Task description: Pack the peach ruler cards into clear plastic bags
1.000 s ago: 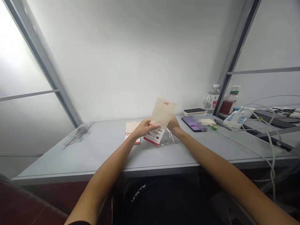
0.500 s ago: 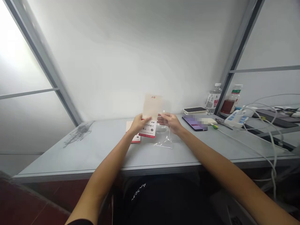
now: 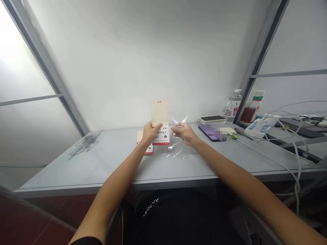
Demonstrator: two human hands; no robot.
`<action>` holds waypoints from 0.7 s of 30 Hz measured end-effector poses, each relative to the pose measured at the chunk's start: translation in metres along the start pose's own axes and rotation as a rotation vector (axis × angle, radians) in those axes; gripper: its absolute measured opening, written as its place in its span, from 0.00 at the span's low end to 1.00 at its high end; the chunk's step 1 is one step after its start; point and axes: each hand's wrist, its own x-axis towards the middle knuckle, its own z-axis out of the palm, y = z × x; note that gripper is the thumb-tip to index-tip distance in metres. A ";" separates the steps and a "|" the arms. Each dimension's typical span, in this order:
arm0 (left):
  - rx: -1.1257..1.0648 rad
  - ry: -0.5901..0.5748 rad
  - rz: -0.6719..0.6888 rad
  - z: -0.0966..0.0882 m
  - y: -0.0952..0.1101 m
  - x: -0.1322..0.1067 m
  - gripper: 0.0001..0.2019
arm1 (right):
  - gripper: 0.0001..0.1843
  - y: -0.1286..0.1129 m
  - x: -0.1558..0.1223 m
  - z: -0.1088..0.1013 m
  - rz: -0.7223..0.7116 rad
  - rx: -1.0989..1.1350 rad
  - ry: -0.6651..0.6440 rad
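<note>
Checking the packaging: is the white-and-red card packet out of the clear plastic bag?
Out: the left hand holds the white-and-red card packet, while the right hand holds the clear plastic bag separately.

The left hand (image 3: 150, 133) and right hand (image 3: 184, 133) pinch just apart at centre frame, the left forearm (image 3: 119, 177) and right forearm (image 3: 237, 165) reaching up from the bottom edge.

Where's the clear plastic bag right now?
In the head view, the bag is in the right hand, just right of the packet in the left hand.
</note>
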 end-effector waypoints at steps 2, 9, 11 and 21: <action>0.019 0.016 0.015 -0.001 -0.002 0.001 0.17 | 0.22 0.000 0.001 -0.001 -0.020 -0.020 0.001; 0.007 0.082 0.065 -0.006 0.000 0.005 0.17 | 0.22 -0.007 -0.004 -0.001 0.006 0.006 -0.077; -0.001 0.127 0.099 -0.008 0.002 0.006 0.17 | 0.24 -0.007 -0.005 -0.001 0.020 0.027 -0.127; 0.019 0.237 0.148 -0.005 -0.001 0.007 0.17 | 0.18 -0.004 -0.004 0.002 -0.002 -0.002 -0.012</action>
